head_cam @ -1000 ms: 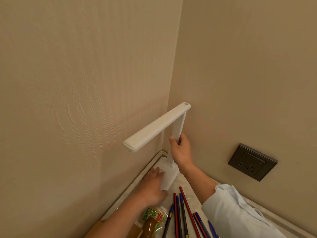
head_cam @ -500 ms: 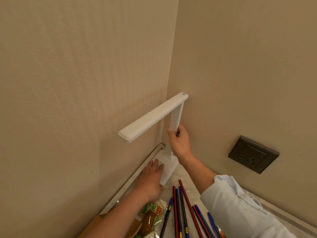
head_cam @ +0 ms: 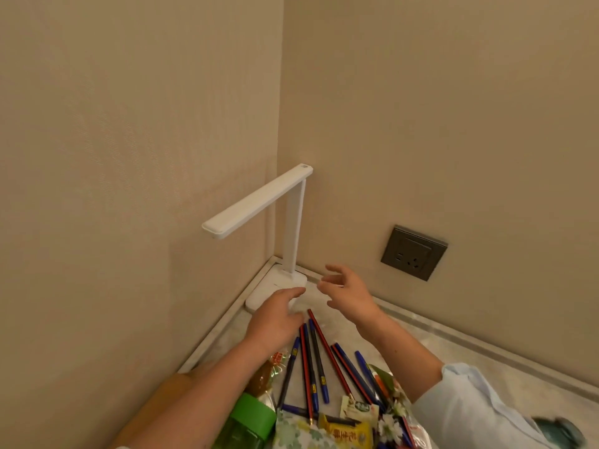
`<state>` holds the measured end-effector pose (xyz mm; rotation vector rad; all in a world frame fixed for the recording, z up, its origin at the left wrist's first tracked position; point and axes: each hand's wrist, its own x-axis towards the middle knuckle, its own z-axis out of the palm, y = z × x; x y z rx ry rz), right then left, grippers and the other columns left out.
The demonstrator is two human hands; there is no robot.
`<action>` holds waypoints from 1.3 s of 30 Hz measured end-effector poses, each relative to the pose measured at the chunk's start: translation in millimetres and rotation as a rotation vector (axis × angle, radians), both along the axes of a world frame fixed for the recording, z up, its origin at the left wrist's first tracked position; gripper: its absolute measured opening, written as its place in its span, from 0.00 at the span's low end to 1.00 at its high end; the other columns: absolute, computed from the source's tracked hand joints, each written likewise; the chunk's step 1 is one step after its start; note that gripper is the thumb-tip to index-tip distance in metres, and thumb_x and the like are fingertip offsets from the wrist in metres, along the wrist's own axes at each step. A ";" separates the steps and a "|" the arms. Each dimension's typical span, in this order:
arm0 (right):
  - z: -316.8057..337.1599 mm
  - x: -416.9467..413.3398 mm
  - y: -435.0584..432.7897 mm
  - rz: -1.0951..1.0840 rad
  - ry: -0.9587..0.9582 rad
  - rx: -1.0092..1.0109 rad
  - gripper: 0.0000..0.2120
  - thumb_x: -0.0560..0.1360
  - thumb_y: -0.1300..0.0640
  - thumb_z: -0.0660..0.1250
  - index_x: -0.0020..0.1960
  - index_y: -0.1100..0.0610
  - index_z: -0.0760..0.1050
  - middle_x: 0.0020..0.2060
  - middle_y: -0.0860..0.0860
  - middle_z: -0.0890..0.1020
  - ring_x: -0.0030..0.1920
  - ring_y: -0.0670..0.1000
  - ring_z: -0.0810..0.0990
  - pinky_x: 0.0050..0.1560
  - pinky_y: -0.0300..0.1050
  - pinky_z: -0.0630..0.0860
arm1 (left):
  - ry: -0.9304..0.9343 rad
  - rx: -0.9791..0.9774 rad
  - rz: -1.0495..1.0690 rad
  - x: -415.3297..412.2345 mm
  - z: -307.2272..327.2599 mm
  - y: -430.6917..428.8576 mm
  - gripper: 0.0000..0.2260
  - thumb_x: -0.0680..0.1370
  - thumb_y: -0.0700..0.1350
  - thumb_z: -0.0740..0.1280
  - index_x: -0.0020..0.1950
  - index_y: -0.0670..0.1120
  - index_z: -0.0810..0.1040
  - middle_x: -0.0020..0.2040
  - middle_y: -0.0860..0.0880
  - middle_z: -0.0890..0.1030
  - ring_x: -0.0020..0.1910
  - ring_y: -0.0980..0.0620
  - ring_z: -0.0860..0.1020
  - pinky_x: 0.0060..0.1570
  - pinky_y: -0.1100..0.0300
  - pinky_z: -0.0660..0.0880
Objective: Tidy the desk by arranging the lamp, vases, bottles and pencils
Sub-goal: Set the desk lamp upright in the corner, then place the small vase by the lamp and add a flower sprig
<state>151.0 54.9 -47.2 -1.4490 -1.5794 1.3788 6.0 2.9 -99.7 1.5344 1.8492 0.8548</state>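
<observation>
Two bare hands hover at the desk's far corner, where a white lamp (head_cam: 293, 222) stands upright, its base tucked against both walls just beyond the fingertips. The left hand (head_cam: 275, 320) lies palm down with fingers spread and loose, its tips over or just at the near edge of the lamp base; whether they touch it cannot be told. The right hand (head_cam: 348, 294) is open in the air beside the base, fingers slack and gripping nothing, clear of the lamp's stem. By the look of it, placing the lamp is the step in hand and is all but done. The likely next move is the loose pencils (head_cam: 316, 358), fanned out red and blue just behind the left hand's knuckles and beneath both wrists; gathering them calls for a sweep to bring them parallel before a pinch. The lamp is slim and matte white, its flat head folded out level toward the left wall. A green-capped bottle (head_cam: 251, 416) and snack packets (head_cam: 343, 431) crowd the desk nearer the person. A dark wall socket (head_cam: 413, 252) sits beyond the right hand.
</observation>
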 end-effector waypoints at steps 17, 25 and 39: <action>29.2 141.0 -118.8 -0.336 -0.028 0.200 0.12 0.76 0.58 0.67 0.57 0.46 0.75 0.52 0.47 0.80 0.53 0.44 0.79 0.55 0.46 0.79 | -0.461 -0.065 -0.279 125.3 57.3 -38.5 0.10 0.78 0.42 0.64 0.57 0.51 0.78 0.50 0.53 0.82 0.49 0.56 0.81 0.49 0.62 0.74; 38.6 223.4 -157.4 -0.582 -0.059 0.313 0.12 0.75 0.61 0.68 0.56 0.49 0.76 0.50 0.46 0.81 0.53 0.44 0.79 0.52 0.40 0.76 | -0.414 -0.076 -0.497 209.8 54.2 -56.6 0.13 0.77 0.40 0.67 0.61 0.49 0.77 0.51 0.52 0.81 0.51 0.56 0.79 0.52 0.61 0.75; -18.8 305.7 -152.1 -0.284 -0.197 0.075 0.28 0.75 0.61 0.67 0.73 0.55 0.65 0.68 0.51 0.71 0.68 0.49 0.70 0.59 0.36 0.66 | -0.180 -0.174 -0.488 301.8 3.5 -66.7 0.31 0.72 0.43 0.72 0.73 0.48 0.64 0.70 0.48 0.70 0.68 0.50 0.70 0.65 0.57 0.69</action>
